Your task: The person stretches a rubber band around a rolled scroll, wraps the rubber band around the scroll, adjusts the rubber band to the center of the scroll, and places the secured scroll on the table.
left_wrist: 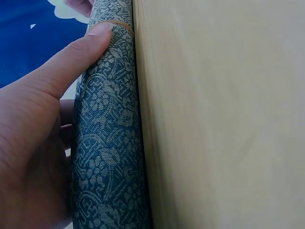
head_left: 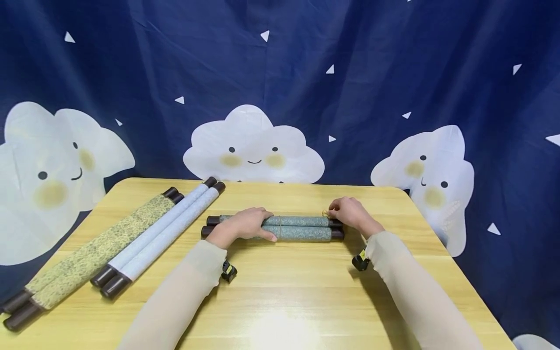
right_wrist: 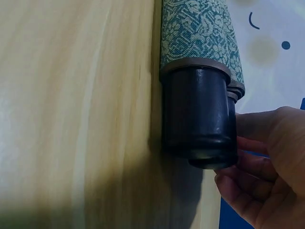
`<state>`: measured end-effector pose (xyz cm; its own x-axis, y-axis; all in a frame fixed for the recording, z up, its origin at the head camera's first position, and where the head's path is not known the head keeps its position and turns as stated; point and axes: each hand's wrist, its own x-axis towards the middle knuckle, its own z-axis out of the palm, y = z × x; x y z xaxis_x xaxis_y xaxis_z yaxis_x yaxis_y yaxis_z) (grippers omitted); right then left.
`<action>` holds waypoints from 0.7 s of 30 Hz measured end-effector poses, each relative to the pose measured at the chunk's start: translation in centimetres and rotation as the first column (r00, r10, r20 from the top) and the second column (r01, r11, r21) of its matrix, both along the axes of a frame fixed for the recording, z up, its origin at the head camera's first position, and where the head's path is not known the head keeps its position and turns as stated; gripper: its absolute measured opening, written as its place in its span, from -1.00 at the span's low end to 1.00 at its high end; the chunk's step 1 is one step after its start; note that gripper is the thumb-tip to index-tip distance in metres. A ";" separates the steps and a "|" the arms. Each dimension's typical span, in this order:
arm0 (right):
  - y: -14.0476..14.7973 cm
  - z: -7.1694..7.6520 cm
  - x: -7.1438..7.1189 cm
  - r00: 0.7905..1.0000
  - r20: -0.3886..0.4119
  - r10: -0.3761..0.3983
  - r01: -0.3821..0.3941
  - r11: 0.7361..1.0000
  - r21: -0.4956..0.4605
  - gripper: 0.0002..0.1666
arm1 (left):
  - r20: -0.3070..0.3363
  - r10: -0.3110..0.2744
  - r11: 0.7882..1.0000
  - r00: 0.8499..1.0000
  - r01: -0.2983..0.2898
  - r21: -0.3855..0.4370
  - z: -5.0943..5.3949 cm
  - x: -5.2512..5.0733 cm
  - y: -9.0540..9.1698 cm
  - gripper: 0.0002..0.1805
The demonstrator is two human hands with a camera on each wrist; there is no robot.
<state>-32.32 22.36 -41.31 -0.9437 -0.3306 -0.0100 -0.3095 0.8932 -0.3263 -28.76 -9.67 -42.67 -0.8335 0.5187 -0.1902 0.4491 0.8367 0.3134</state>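
Before navy curtain [head_left: 297, 97], at pale wooden surface [head_left: 280, 287], grips paired teal rolls [head_left: 306, 234] mid-surface with left hand [head_left: 245, 223], pressing thumb on tan band [left_wrist: 123, 23]; with right hand [head_left: 351, 214], seems to pinch thin yellow cord [head_left: 325, 213] beside far roll's dark end cap [head_left: 335, 223]. Probably fastening or unfastening, cannot tell which. Next, calls for holding rolls snug while guiding cord. Farther left, has yellow rolls [head_left: 113, 233] beside pale-blue rolls [head_left: 172, 229].

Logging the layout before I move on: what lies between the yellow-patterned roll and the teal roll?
The pale roll, then a bare stretch of tabletop before the teal roll; the head view shows both.
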 end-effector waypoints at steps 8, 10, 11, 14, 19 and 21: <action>-0.7 -0.2 -0.4 1.000 0.016 -0.005 0.004 0.998 0.059 -0.79 | 0.015 0.001 1.000 1.000 -0.001 0.011 0.2 0.3 0.1 -0.01; -0.7 -0.2 -0.5 0.999 0.031 -0.011 0.009 0.998 0.067 -0.79 | 0.011 -0.002 1.000 1.000 0.002 0.003 0.3 0.3 0.1 -0.01; -0.7 -0.2 -0.6 0.999 0.040 -0.015 0.012 0.998 0.068 -0.80 | 0.009 -0.002 1.000 1.000 0.002 0.001 0.4 0.3 0.2 -0.01; -0.7 -0.1 -0.8 0.998 0.063 -0.027 0.022 0.997 0.070 -0.81 | 0.002 -0.006 1.000 1.000 0.006 -0.009 0.4 0.2 0.2 -0.01; -0.9 0.0 -1.1 0.996 0.081 -0.046 0.039 0.995 0.088 -0.83 | -0.006 -0.012 1.000 1.000 0.012 -0.012 0.1 0.1 0.3 0.00; -1.0 -0.1 -1.1 0.996 0.076 -0.044 0.036 0.995 0.093 -0.84 | -0.007 -0.012 1.000 1.000 0.012 -0.009 0.0 0.1 0.2 0.01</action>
<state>-33.42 21.38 -41.37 -0.9514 -0.2870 -0.1122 -0.2499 0.9316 -0.2639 -28.65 -9.43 -42.65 -0.8287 0.5268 -0.1893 0.4611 0.8341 0.3028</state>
